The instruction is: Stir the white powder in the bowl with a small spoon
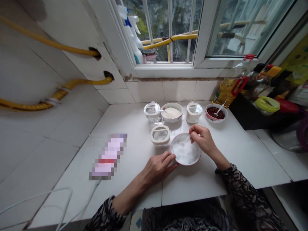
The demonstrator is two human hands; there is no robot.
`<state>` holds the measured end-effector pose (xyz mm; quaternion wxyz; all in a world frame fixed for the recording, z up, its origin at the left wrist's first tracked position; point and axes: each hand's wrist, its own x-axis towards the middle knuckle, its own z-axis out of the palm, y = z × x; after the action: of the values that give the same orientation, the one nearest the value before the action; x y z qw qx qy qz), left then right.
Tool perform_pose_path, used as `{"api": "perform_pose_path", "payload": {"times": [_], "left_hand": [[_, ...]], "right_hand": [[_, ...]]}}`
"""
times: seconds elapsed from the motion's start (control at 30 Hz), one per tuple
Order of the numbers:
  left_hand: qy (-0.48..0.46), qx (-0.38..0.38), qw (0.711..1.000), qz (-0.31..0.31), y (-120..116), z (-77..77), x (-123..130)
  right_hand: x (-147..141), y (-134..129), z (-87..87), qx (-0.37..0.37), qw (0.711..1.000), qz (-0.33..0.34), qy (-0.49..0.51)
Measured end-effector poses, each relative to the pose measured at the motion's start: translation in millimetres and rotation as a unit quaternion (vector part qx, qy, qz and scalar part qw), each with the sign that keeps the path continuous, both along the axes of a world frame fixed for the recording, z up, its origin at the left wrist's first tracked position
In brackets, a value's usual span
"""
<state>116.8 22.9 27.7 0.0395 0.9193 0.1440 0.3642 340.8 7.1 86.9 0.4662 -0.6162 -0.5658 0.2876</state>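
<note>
Head view, left hand [160, 165]: thumb and fingers apart, touching bowl [186, 164] at its eight o'clock
Right hand [199, 136]: pinching spoon [184, 141] at one o'clock

Bare white table [137, 128] lies open between the pixelated item [109, 157] and the lidded jars [160, 135] — another clear stretch runs right of the pink-rimmed bowl [186, 158]. Behind it, jars and bowls crowd together — bottles [261, 78] block the far right.

No readable text anywhere.
</note>
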Motion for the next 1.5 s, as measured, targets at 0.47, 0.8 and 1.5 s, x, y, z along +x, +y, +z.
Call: {"api": "perform_pose_path", "payload": {"times": [0.47, 0.8, 1.5], "left_hand": [[0.004, 0.002, 1.0, 0.002, 0, -0.2, 0], [0.001, 0.0, 1.0, 0.0, 0, -0.8, 0], [0.002, -0.004, 1.0, 0.002, 0, -3.0, 1]], "right_hand": [[1, 2, -5.4, 0.078, 0.986, -0.038, -0.142], [-4, 2, -4.4, 0.056, 0.994, 0.0, -0.095], [-24, 1, -0.8, 0.131, 0.985, 0.032, 0.105]]}}
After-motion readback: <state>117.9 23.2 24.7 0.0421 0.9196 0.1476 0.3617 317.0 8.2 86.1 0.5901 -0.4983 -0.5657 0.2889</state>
